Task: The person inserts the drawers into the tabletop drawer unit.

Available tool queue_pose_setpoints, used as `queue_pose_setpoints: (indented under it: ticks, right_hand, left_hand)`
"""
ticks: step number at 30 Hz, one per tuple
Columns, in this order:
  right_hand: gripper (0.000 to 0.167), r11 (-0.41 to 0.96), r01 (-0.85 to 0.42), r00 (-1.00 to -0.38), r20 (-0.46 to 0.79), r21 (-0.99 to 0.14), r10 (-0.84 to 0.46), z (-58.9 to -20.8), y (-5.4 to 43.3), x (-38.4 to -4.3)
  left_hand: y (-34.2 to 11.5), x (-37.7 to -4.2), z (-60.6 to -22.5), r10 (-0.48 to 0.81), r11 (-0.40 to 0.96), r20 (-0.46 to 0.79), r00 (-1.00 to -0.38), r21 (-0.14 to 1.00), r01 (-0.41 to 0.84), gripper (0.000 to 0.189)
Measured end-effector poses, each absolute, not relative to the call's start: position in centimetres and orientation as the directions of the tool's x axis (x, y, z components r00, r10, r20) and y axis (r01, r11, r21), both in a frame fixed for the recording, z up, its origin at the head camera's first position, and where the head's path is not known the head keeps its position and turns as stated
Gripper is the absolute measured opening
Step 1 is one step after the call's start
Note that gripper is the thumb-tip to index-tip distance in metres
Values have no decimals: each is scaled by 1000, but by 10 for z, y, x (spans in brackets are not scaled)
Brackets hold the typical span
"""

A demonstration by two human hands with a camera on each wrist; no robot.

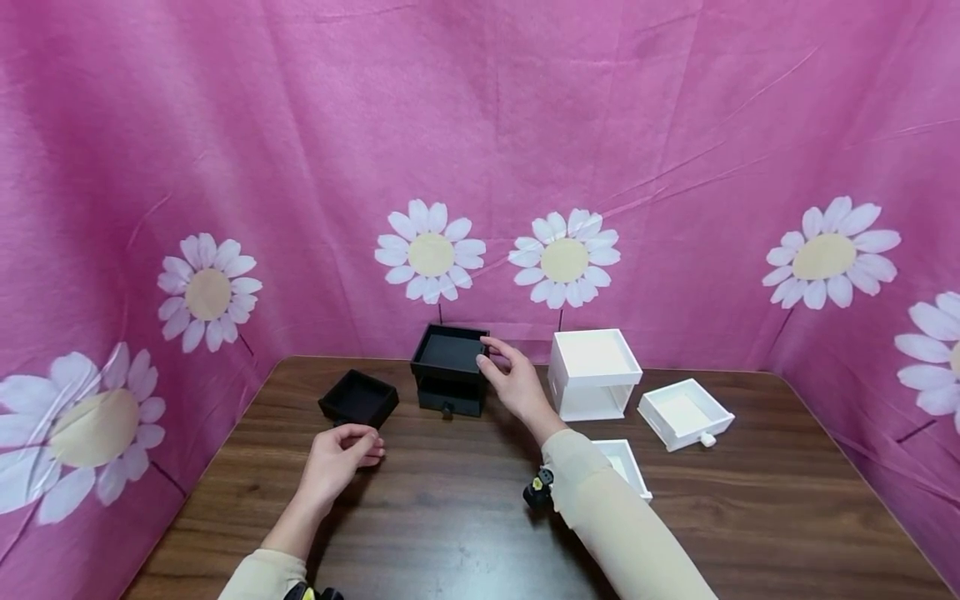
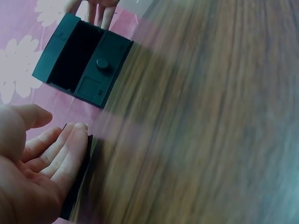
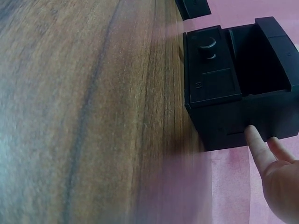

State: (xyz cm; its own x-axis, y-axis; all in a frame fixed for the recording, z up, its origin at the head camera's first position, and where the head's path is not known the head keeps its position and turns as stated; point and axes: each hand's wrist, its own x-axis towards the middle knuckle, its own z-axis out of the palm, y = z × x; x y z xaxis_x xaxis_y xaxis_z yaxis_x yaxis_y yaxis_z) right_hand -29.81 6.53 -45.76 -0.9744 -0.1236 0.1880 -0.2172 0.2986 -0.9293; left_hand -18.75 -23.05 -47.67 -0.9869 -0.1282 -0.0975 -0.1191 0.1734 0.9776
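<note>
A small black drawer box (image 1: pixel 450 367) stands at the back of the table. Its lower drawer (image 3: pixel 212 65), with a round knob, sits inside, while the upper slot is a bare opening. My right hand (image 1: pixel 517 385) is at the box's right side, its extended fingertips against that wall in the right wrist view. A loose black drawer (image 1: pixel 358 398) lies to the left of the box. Just in front of it is my left hand (image 1: pixel 337 458), fingers loosely bent and holding nothing; in the left wrist view its palm (image 2: pixel 32 186) faces up beside the drawer's dark edge.
Right of the black box stands a white drawer box (image 1: pixel 596 367) with an open front. One loose white drawer (image 1: pixel 686 414) with a knob lies beside it; another (image 1: pixel 626 467) is partly behind my right sleeve. A pink flowered cloth (image 1: pixel 495 167) hangs around the wooden table (image 1: pixel 450 533).
</note>
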Motion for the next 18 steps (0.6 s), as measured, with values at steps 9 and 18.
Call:
queue_pose_setpoints:
  ticks: [9,18]
  right_hand:
    - [47,293,-232,-971,205,-928,-120,-460,67,-298]
    - [46,287,-233,-972,211,-929,-106,-460,63,-298]
  left_hand:
    - [-241,-189,-483,-153,153,-110,-982,979,-134,25]
    - [-258,-193,-483,-227,191,-104,-968,970,-149,27]
